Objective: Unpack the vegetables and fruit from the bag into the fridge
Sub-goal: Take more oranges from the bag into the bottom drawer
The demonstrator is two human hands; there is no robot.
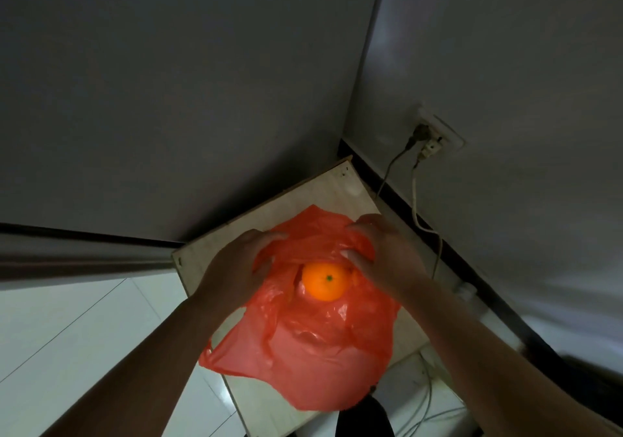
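Orange (324, 281) in red bag (320, 352) mouth — between left fingers (266, 236) and right fingers (365, 226), both sets pinching the plastic

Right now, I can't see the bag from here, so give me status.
Left hand, right hand both gripping red bag, mouth held open. One orange visible inside, unobstructed.

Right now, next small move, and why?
Likely the right hand lets go of the red bag and takes the orange: both hands grip the bag's mouth, the orange lies exposed between them, nearer the right; the left hand can hold the rim.
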